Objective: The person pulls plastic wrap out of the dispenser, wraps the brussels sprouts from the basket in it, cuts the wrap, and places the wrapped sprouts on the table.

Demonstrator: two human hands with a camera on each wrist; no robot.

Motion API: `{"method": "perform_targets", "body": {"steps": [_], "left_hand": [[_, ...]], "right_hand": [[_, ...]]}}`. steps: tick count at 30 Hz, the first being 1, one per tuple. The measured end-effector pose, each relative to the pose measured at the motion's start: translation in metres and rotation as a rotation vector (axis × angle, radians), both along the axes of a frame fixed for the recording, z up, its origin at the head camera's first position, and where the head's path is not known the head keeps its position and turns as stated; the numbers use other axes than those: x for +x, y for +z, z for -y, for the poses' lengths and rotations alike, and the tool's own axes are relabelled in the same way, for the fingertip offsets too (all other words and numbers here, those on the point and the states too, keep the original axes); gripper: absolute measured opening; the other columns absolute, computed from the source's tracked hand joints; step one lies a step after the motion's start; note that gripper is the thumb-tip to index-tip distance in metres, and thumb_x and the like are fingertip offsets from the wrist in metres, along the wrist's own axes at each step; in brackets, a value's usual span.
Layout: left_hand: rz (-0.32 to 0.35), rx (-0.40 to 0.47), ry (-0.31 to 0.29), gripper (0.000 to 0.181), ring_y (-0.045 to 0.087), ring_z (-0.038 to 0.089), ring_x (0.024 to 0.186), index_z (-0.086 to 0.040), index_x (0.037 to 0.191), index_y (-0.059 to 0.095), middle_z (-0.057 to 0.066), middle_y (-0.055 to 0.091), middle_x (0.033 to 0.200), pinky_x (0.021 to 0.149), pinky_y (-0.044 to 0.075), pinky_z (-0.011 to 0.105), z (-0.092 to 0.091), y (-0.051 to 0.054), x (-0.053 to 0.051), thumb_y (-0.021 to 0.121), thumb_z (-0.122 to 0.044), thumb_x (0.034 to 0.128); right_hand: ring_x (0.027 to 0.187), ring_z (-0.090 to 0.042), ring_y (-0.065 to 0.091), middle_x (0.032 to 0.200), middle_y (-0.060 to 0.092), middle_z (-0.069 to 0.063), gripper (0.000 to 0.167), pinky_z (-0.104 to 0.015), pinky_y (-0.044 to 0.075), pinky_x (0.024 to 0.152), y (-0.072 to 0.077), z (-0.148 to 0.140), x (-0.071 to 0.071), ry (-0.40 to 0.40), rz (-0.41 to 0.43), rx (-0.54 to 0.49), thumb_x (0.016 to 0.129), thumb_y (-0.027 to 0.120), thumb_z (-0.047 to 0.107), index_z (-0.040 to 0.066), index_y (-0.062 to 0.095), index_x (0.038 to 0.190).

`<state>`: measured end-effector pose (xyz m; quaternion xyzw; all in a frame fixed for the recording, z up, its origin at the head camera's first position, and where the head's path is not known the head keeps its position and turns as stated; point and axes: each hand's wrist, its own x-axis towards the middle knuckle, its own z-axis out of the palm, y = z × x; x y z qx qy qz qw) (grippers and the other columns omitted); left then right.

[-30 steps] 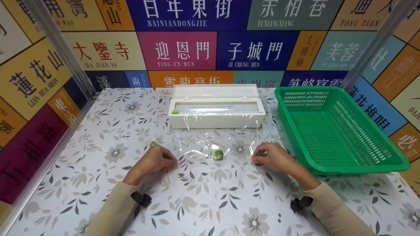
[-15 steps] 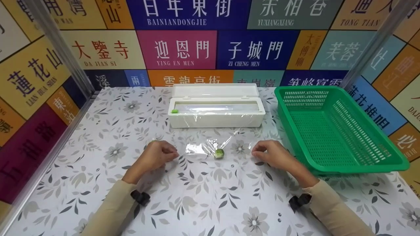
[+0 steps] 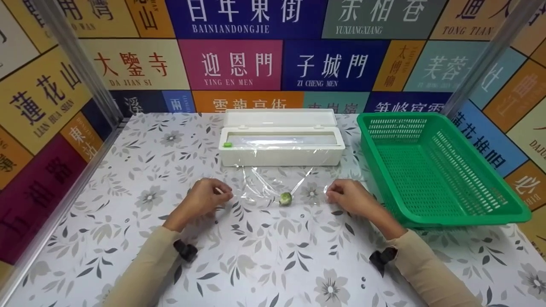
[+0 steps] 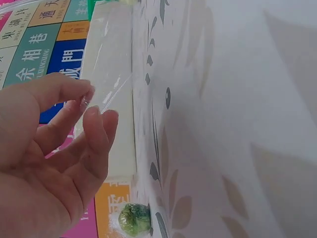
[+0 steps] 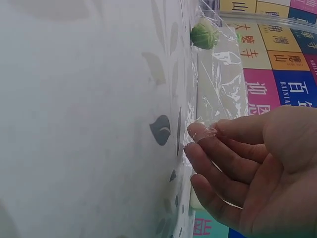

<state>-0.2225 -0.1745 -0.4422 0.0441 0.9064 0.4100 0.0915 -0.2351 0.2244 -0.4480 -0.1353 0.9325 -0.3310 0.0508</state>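
The step in hand looks like holding a sheet of film [image 3: 258, 194] stretched over the desk [image 3: 256, 264] around a sprout [image 3: 285, 198]. The film runs from the front of the white box [image 3: 281, 159], which stands near the desk's far edge with its lid raised, towards the person. The sprout sits in front of the box, between the hands but nearer the right one. Creases in the film run down to it; whether it lies on the film or under it is hard to tell.

Left hand [image 3: 207, 197] and right hand [image 3: 348, 195] each have a corner of the film, fingertips brought together in a light pinch with little gap in either grip; the remaining fingers are loosely bent. The next move probably calls for even tension from both sides, since slack could let the thin sheet fold on itself.

The forearms slant in from the desk's near corners, wrists bent so the fingers point towards each other, the two hands about level and well apart. A green basket [image 3: 465, 220] stands by the desk's right edge, beyond the right hand.
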Motion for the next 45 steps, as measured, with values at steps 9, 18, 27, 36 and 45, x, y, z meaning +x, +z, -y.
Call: {"method": "perform_targets", "body": {"steps": [9,18,27,36,45], "left_hand": [[0.055,-0.028,0.014,0.009,0.059,0.011,0.060,-0.008,0.090,0.077,0.005,0.071,0.080,0.048,0.046,0.020,-0.005,-0.008,-0.007,0.072,-0.015,0.0904],[0.028,-0.046,0.019,0.010,0.054,0.007,0.057,-0.008,0.091,0.080,0.004,0.075,0.077,0.050,0.042,0.018,-0.008,-0.007,-0.006,0.074,-0.014,0.0870],[-0.044,-0.002,-0.026,0.025,0.071,0.018,0.090,-0.007,0.112,0.076,0.011,0.076,0.110,0.072,0.058,0.024,-0.016,0.015,0.005,0.077,-0.017,0.0887],[-0.134,0.134,-0.127,0.019,0.072,0.023,0.090,-0.005,0.103,0.078,0.010,0.078,0.099,0.070,0.056,0.020,-0.052,0.025,0.005,0.079,-0.013,0.0858],[-0.187,0.098,-0.181,0.014,0.065,0.011,0.072,-0.003,0.095,0.079,0.012,0.078,0.091,0.062,0.051,0.016,-0.088,0.013,-0.007,0.080,-0.008,0.0826]], "right_hand": [[0.063,-0.008,0.056,0.074,0.070,-0.007,0.011,-0.023,0.046,0.058,-0.003,0.001,-0.008,-0.013,0.006,0.021,0.093,0.068,0.009,0.003,0.073,0.085],[0.061,-0.008,0.054,0.072,0.069,-0.007,0.010,-0.023,0.045,0.056,-0.002,0.003,-0.009,-0.005,-0.008,0.035,0.091,0.068,0.009,0.001,0.073,0.085],[0.101,-0.032,0.067,0.109,0.074,-0.016,0.025,-0.042,0.056,0.085,0.015,0.011,0.005,-0.060,0.009,0.034,0.094,0.066,0.018,0.002,0.072,0.111],[0.112,-0.036,0.064,0.117,0.071,-0.014,0.021,-0.051,0.053,0.093,0.028,0.038,0.015,0.045,-0.110,-0.051,0.089,0.072,0.012,0.006,0.075,0.109],[0.099,-0.032,0.067,0.105,0.072,-0.013,0.020,-0.047,0.057,0.088,0.015,0.061,0.009,0.165,-0.139,-0.073,0.084,0.075,0.005,0.007,0.076,0.104]]}}
